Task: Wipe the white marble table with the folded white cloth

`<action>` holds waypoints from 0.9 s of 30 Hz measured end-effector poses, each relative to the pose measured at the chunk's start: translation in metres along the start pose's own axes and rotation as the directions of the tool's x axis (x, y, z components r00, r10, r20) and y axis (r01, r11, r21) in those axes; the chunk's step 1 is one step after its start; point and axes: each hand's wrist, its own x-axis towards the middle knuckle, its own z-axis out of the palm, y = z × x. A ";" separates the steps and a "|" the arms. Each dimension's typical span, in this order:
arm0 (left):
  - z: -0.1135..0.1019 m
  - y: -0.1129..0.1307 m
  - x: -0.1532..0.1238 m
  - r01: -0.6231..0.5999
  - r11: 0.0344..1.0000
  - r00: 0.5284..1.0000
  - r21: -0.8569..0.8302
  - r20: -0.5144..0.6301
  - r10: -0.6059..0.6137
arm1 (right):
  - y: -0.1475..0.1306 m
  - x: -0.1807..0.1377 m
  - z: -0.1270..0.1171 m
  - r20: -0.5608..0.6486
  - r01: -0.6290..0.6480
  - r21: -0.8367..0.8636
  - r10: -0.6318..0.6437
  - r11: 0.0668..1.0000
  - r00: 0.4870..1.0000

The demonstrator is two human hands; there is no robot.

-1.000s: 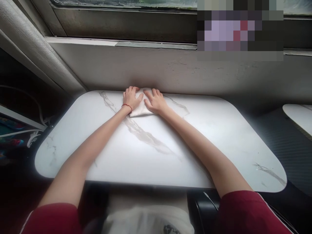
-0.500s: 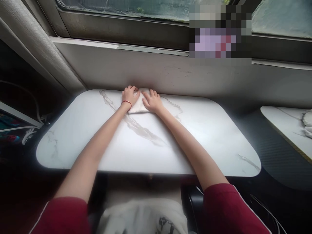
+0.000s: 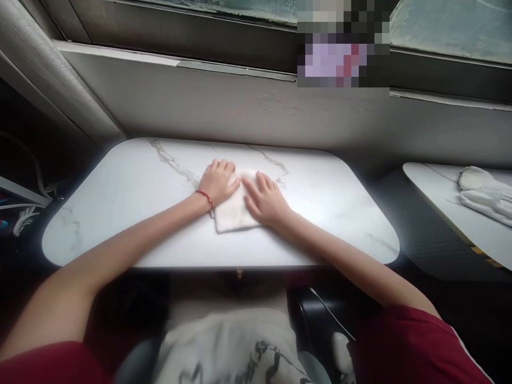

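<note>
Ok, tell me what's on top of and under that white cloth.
The left hand and right hand rest on the white cloth. Under it lies the marble-patterned white tabletop; anything on the covered patch is hidden.

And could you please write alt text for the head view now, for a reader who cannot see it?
A person's left hand and right hand rest on a white cloth on a white marble-patterned table. A red bracelet circles the left wrist. A second table stands at right, a window beyond.
</note>
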 end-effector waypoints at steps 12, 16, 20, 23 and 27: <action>0.002 0.077 -0.001 -0.226 0.970 0.967 0.092 0.138 0.212 | 0.008 -0.059 -0.030 0.024 -0.158 -0.081 0.161 0.984 0.987; 0.015 0.078 0.030 -0.194 0.978 0.975 0.073 0.122 0.184 | 0.032 -0.040 -0.018 0.002 -0.217 -0.082 0.217 0.973 0.976; 0.029 0.075 0.066 -0.135 0.991 0.988 0.021 0.076 0.133 | 0.066 -0.015 -0.004 0.001 -0.209 -0.076 0.210 0.975 0.978; 0.041 0.069 0.093 -0.091 0.996 0.995 0.000 0.029 0.091 | 0.093 0.007 0.006 -0.004 -0.193 -0.063 0.193 0.979 0.981; 0.065 0.058 0.129 -0.074 0.994 0.996 -0.079 -0.053 0.070 | 0.121 0.036 0.014 0.014 -0.187 -0.099 0.189 0.977 0.982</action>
